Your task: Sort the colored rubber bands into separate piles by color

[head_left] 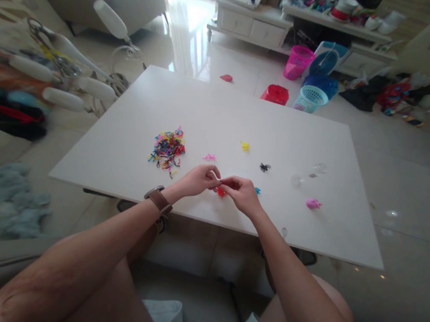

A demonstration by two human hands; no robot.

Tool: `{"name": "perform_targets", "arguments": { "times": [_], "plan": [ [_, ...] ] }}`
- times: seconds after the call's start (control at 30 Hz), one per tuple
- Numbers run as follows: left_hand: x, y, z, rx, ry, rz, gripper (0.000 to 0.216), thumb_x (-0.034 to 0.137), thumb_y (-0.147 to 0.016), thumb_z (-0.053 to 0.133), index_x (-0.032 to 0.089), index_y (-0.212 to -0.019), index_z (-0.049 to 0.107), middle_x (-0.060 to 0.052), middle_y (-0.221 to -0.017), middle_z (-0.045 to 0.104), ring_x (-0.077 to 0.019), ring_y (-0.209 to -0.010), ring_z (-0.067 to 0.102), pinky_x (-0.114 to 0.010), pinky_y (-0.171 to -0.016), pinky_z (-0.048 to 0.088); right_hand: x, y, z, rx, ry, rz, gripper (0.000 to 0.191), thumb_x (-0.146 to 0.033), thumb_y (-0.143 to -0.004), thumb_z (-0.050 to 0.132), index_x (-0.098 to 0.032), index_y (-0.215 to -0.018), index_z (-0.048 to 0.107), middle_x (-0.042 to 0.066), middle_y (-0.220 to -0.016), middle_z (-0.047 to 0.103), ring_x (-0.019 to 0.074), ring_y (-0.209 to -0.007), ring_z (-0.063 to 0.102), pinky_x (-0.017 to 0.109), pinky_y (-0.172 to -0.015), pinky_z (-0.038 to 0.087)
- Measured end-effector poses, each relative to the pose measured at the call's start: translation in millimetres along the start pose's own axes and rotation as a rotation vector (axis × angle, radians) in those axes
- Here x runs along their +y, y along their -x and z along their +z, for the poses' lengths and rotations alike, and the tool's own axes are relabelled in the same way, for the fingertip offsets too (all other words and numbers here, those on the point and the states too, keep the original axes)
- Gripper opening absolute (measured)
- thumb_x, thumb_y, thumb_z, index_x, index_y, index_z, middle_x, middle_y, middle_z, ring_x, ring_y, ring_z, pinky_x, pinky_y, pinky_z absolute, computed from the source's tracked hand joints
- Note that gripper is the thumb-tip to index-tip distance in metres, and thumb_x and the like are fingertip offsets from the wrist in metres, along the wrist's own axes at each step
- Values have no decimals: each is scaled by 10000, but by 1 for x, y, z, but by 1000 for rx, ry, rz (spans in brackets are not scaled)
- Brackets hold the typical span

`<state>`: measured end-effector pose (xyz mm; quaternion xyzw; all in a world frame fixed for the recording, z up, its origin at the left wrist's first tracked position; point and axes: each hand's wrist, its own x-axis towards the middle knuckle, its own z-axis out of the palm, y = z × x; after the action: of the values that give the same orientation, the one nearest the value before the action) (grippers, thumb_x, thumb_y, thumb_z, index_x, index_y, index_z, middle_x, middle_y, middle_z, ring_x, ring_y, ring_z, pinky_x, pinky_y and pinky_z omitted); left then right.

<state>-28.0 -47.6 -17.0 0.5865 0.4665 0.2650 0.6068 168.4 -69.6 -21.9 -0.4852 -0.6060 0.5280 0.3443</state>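
My left hand (199, 179) and my right hand (243, 193) meet above the near side of the white table (274, 129), fingertips pinched together. Whatever is between them is too small to make out. Just below the fingertips lies a small red pile (221, 192) of what look like little elastic bands. A blue bunch (257, 191) is partly hidden behind my right hand. Farther back are pink (209, 157), yellow (245, 146) and black (265, 167) bunches. To the left sits a larger mixed-colour heap (168, 149) of the same small pieces.
On the table's right are a pink-purple lump (313, 203), a clear, rounded object (319, 169) and a small transparent piece (284, 232) by the near edge. A white-armed lamp (110, 19) stands off the left corner. Beyond the far edge are a red stool-like item (275, 94) and a light-blue basket (311, 98).
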Motion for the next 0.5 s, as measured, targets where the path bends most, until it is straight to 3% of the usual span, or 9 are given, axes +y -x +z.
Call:
{"name": "perform_targets", "arguments": {
  "times": [0.17, 0.33, 0.5],
  "plan": [
    [2, -1, 2, -50, 10, 30, 138, 243, -799, 709, 147, -862, 632, -77, -745, 761, -164, -699, 708, -263, -657, 544, 2, 0, -4, 68, 81, -38, 121, -306, -816, 726, -197, -832, 776, 39, -805, 788, 192, -758, 726, 305, -737, 552],
    [1, -3, 1, -20, -81, 68, 106, 239, -796, 685, 141, -835, 690, -70, -743, 750, -168, -707, 712, -261, -663, 540, 0, 0, -13, 125, 139, -71, 123, -313, -813, 718, -197, -813, 760, 32, -775, 765, 182, -734, 697, 306, -734, 536],
    [3, -2, -9, 52, -172, 58, 43, 156, -778, 636, 152, -800, 673, -45, -696, 725, -175, -694, 720, -251, -642, 518, 19, -3, -46, 367, 211, -27, 189, -367, -798, 711, -182, -816, 745, 56, -789, 755, 195, -738, 682, 320, -726, 528]
  ]
}}
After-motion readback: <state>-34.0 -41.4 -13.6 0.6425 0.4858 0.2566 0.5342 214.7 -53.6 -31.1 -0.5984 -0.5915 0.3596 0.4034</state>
